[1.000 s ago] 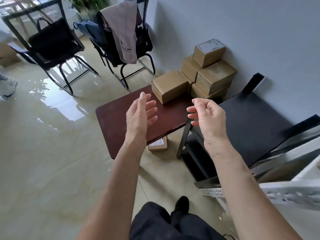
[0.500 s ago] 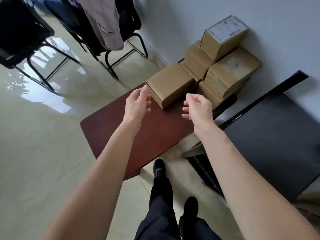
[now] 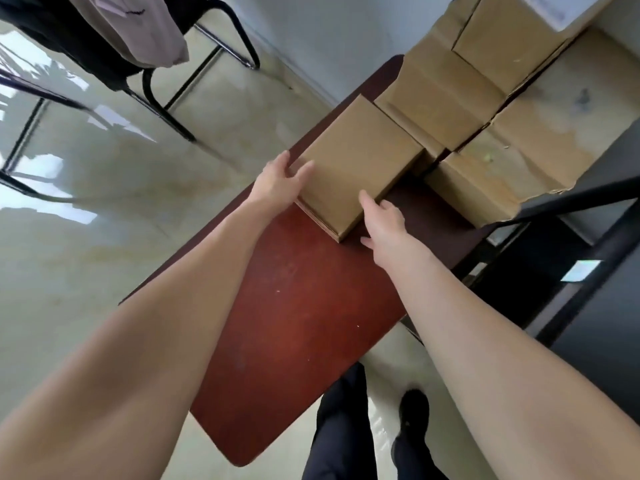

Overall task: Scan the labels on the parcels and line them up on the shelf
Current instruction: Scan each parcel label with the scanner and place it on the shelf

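No writing can be read anywhere: the only label in sight is a white sticker (image 3: pixel 550 10) on the topmost box of the stack (image 3: pixel 512 109), cut off by the upper edge and too blurred to make out. The parcel (image 3: pixel 356 164) I am handling shows a plain brown top with no label on it.

That parcel lies flat on the red-brown table (image 3: pixel 301 306), at the far end of it, its far corner touching the stack of cardboard boxes that stands against the wall. Its long axis runs from the near right corner, which points back at me, away toward the upper left, skewed to the table's edges.

My left hand (image 3: pixel 280 183) is stretched out with the arm nearly straight; its fingers are laid over the parcel's left near corner and the thumb lies on top, so it grips that corner. My right hand (image 3: pixel 382 220) reaches in from the right, thumb up on the top face near the near edge, fingers lying along the parcel's right side; it holds the side lightly, fingers only partly bent.

Right of the table stands a dark shelf (image 3: pixel 595 306).
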